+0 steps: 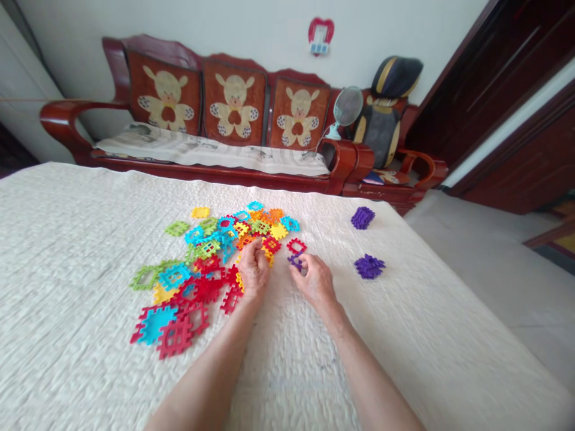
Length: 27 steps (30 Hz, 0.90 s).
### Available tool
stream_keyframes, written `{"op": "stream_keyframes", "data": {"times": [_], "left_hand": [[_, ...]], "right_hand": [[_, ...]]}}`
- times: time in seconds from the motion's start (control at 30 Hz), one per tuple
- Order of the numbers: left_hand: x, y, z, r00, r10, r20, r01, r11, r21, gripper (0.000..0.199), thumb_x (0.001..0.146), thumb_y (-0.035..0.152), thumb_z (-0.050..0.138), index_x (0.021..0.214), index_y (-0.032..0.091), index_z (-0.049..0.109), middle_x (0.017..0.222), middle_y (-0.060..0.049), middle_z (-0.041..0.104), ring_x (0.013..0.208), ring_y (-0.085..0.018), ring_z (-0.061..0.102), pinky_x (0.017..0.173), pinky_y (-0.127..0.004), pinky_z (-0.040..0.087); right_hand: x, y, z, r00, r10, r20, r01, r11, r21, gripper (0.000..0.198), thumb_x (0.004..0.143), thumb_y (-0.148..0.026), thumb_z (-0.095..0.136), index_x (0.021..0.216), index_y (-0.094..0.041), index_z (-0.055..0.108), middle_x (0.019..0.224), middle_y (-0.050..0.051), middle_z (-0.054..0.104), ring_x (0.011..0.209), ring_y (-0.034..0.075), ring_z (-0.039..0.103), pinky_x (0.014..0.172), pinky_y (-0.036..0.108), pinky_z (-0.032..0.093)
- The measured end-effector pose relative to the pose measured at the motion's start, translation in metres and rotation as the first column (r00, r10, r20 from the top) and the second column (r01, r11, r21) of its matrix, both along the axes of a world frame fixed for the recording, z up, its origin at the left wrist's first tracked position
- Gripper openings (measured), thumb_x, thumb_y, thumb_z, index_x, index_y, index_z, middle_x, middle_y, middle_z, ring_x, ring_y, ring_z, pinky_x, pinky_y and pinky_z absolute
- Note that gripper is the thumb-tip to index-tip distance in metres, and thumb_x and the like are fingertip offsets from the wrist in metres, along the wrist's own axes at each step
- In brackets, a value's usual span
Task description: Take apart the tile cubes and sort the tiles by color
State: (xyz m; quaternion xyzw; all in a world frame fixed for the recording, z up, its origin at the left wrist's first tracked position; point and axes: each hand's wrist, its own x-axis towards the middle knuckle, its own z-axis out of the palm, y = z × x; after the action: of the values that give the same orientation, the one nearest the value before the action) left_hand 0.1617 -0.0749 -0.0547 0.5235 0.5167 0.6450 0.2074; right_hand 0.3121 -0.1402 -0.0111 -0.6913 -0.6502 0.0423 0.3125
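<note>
My right hand [317, 280] pinches a purple interlocking plastic tile [294, 261] between thumb and fingers, just above the cloth. A red tile with an open middle [297, 246] lies just beyond it. My left hand [254, 269] is curled closed at the right edge of a loose pile of notched tiles; whatever is in its fingers is hidden. Yellow tile edges [270, 257] show beside that hand, and a red window tile [272, 245] lies past its fingertips. The pile also has blue tiles [175, 276], green tiles [147, 277] and dark red tiles [175, 337].
Two purple tile stacks stand on the right: a neat far stack [362, 218] and a looser near stack [369, 267]. A white quilted cloth [81, 239] covers the table. Behind it are a wooden sofa [215, 164] with bear cushions, a small fan [348, 106] and an armchair [386, 131].
</note>
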Motion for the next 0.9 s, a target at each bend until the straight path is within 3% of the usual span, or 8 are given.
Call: {"op": "stream_keyframes", "data": {"times": [0.13,0.3,0.47,0.57,0.7,0.9], "left_hand": [[0.003,-0.007,0.000,0.967,0.000,-0.254,0.026,0.995,0.098,0.030,0.084,0.012,0.044,0.097,0.021,0.069,0.087,-0.004,0.069,0.082,-0.017,0.065,0.076,-0.031,0.049],[0.006,-0.010,-0.001,0.922,0.030,-0.387,0.014,0.994,0.112,0.032,0.083,0.006,0.044,0.094,0.022,0.071,0.086,-0.004,0.069,0.080,-0.017,0.064,0.074,-0.031,0.044],[0.005,-0.009,-0.002,0.922,0.052,-0.383,0.005,0.989,0.146,0.032,0.083,0.007,0.044,0.092,0.021,0.071,0.084,-0.004,0.070,0.078,-0.017,0.064,0.073,-0.030,0.043],[0.005,-0.009,-0.002,0.925,0.035,-0.379,0.009,0.993,0.116,0.032,0.083,0.007,0.044,0.092,0.022,0.072,0.085,-0.004,0.070,0.080,-0.017,0.064,0.075,-0.031,0.043],[0.006,-0.010,-0.001,0.935,0.018,-0.355,0.013,0.996,0.084,0.031,0.083,0.009,0.046,0.093,0.022,0.071,0.086,-0.004,0.070,0.080,-0.017,0.063,0.077,-0.032,0.043],[0.004,-0.009,0.000,0.938,-0.006,-0.347,0.026,0.998,0.052,0.029,0.082,0.012,0.047,0.092,0.023,0.072,0.087,-0.003,0.070,0.080,-0.017,0.062,0.078,-0.032,0.043]], "right_hand": [[0.014,-0.009,0.002,0.998,0.062,0.024,-0.062,0.998,-0.015,0.037,0.078,-0.038,0.072,0.109,-0.019,0.066,0.106,0.010,0.069,0.102,0.026,0.065,0.092,0.041,0.049],[0.028,-0.005,0.005,0.976,0.188,0.110,-0.173,0.976,-0.135,0.056,0.072,-0.032,0.076,0.125,-0.026,0.059,0.134,0.010,0.061,0.127,0.029,0.053,0.106,0.049,0.036],[0.034,0.007,0.005,0.967,0.217,0.131,-0.178,0.949,-0.261,0.065,0.070,-0.032,0.077,0.131,-0.025,0.056,0.139,0.010,0.058,0.131,0.030,0.049,0.105,0.050,0.033],[0.038,0.010,0.008,0.961,0.253,0.109,-0.210,0.929,-0.304,0.058,0.070,-0.030,0.078,0.125,-0.024,0.060,0.136,0.010,0.059,0.130,0.027,0.051,0.105,0.047,0.033],[0.038,0.010,0.010,0.960,0.263,0.095,-0.223,0.925,-0.307,0.053,0.070,-0.030,0.078,0.121,-0.023,0.063,0.132,0.009,0.061,0.127,0.027,0.053,0.105,0.047,0.034],[0.023,0.002,0.002,0.980,0.167,0.106,-0.140,0.965,-0.221,0.055,0.071,-0.035,0.081,0.120,-0.021,0.062,0.124,0.011,0.062,0.123,0.030,0.054,0.104,0.051,0.034]]}}
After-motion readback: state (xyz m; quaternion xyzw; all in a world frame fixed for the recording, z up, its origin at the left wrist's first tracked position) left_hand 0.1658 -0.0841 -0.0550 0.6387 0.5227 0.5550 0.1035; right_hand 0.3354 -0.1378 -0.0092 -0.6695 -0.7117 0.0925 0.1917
